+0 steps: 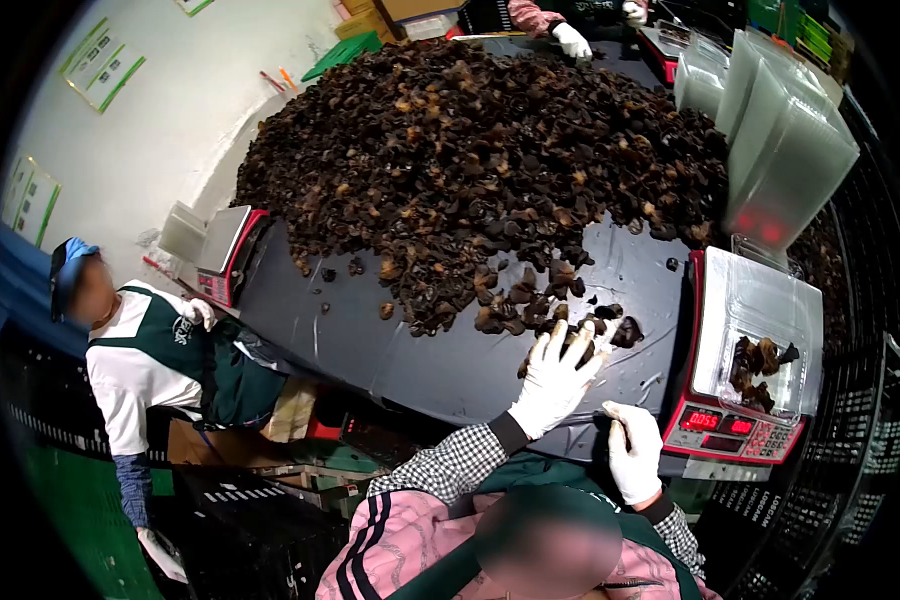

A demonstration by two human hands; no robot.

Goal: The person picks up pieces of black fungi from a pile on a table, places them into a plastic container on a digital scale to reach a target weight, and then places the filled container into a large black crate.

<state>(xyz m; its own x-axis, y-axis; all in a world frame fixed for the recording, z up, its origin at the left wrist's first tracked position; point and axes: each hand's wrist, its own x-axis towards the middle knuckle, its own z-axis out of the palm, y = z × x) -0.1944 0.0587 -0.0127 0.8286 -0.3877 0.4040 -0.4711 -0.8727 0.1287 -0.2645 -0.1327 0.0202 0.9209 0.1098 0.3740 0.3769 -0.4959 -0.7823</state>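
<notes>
My left hand (557,378), in a white glove, lies with fingers stretched and apart on several wood ear mushroom pieces (530,312) at the near edge of a large heap. A dark loose piece (627,332) rests just right of its fingertips. My right hand (635,452), also gloved, is raised at the table's front edge with its fingers curled toward the thumb; whether anything is between them is hidden. Right of it stands a red digital scale (697,400) with lit red digits. On its pan, a clear plastic tray (800,385) holds a few mushroom pieces (755,365).
The mushroom heap (470,150) covers much of the dark table (370,365). Tall stacks of clear trays (795,150) stand behind the scale. A co-worker (170,350) stands at the left near another scale (232,255). A second person's gloved hand (572,42) reaches in at the back.
</notes>
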